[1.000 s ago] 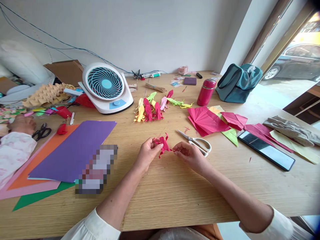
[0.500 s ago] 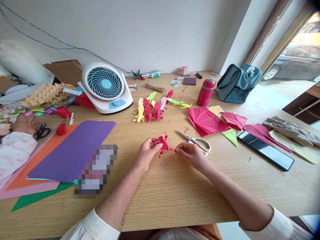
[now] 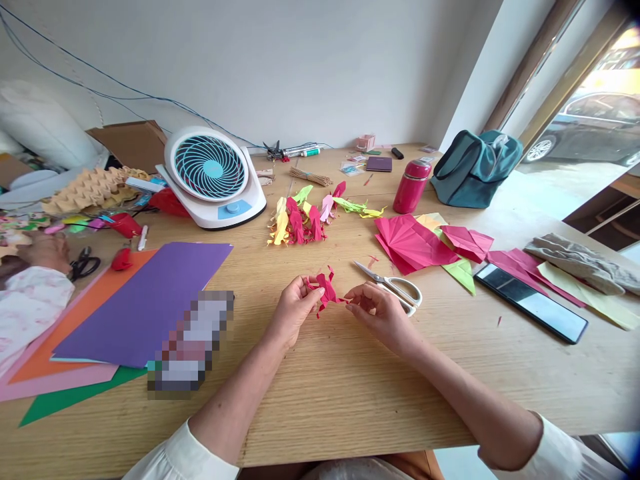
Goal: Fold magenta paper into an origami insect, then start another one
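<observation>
Left grip (image 3: 295,308): thumb and fingers pinch the body of a small red paper figure (image 3: 327,288), to the left of the scissors (image 3: 387,279).
Right grip (image 3: 383,310): thumb and forefinger appear closed on the tip of the figure's thin limb, just left of the scissors' handles; whether the knuckles brush those handles cannot be told.
Red figure: suspended between the two grips, left of the scissors and apart from them; whether a lower limb touches the wooden surface (image 3: 320,400) is unclear.
Long axis: roughly crosswise, left grip to right, with the thin limb slanting a little toward the person and pointing at the scissors' side.
Nearer grip: the left, fixed on the body, while the right reaches only the far end.
Thin limb: judged the relation that counts, a short stretch joining body to right grip; the body lies to that grip's left, the scissors to its right.
Paper figures (image 3: 296,223): a bright cluster beyond and left of the scissors.
Folded red paper (image 3: 413,243): just beyond the scissors, off to the right.
</observation>
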Action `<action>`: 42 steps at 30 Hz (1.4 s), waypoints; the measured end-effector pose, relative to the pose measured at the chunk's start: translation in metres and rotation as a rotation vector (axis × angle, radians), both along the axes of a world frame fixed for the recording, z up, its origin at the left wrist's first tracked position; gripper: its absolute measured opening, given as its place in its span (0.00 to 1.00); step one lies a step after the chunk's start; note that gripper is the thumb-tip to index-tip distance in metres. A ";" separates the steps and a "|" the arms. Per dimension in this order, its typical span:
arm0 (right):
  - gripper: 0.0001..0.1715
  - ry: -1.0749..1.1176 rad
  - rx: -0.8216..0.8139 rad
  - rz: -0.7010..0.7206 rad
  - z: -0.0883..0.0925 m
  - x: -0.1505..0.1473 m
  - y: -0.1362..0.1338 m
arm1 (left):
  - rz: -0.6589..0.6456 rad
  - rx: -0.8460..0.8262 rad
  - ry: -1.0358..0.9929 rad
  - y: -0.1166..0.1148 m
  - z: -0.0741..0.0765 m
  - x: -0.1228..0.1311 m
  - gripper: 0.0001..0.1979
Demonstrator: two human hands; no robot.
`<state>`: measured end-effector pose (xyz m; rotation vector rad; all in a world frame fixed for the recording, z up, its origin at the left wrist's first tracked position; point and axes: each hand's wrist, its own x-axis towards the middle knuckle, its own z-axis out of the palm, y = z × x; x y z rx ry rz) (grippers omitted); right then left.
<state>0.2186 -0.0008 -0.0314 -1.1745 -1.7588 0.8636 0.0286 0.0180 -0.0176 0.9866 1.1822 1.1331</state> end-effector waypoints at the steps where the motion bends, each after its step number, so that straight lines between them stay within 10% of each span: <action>1: 0.06 0.007 -0.002 0.001 -0.001 -0.001 0.000 | -0.007 0.002 -0.001 -0.001 0.000 0.000 0.20; 15: 0.20 0.534 -0.567 0.105 0.004 -0.001 0.006 | -0.062 0.120 0.002 -0.004 0.003 0.003 0.16; 36: 0.19 0.618 -0.384 0.149 -0.014 -0.013 0.005 | -0.190 0.050 0.168 -0.009 -0.011 0.005 0.16; 42: 0.21 0.673 -0.581 0.119 0.001 -0.006 0.003 | -0.150 0.151 0.325 -0.009 -0.007 0.004 0.12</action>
